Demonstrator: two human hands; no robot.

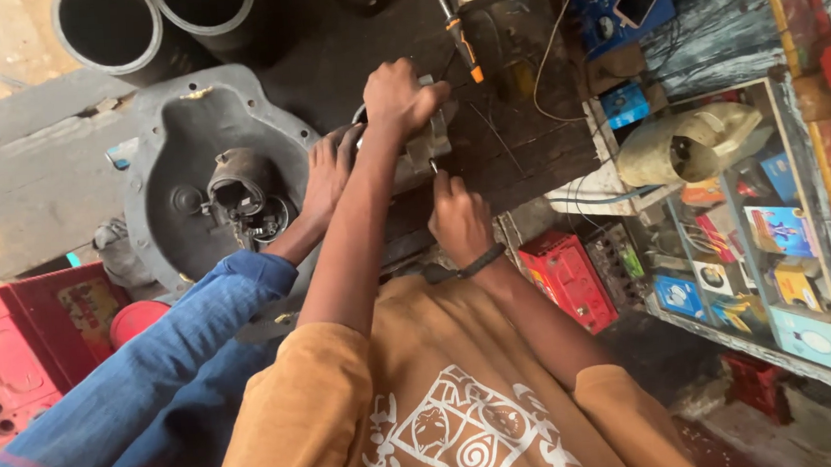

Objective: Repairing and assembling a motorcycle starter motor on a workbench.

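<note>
Head view looking down over an orange printed shirt onto a dark, grimy wooden workbench (526,159); the person's left hand (402,95) is closing its fingers over the top of a small grey metal machine part (429,144), which is sitting on the bench just right of a big round grey metal housing (164,133); the right hand (458,223), wearing a black wristband, is pinching a thin metal tool (434,168) and pressing its tip against the part's lower edge. A co-worker's hand (330,167), in a blue denim sleeve, is bracing the part from the left. The step in hand appears to be prying or loosening something on the part; the next move is likely calling for a steady hold and careful pressure at the tip.

Packages: a red rectangular box (567,280) is lying below the bench; a red ribbed battery case (5,360) is sitting at far left; a small blue carton (627,103) is resting by a cream plastic casing (689,145); a glass-fronted cabinet (824,237) is holding blue, yellow and white printed cartons, too small to tell apart.
</note>
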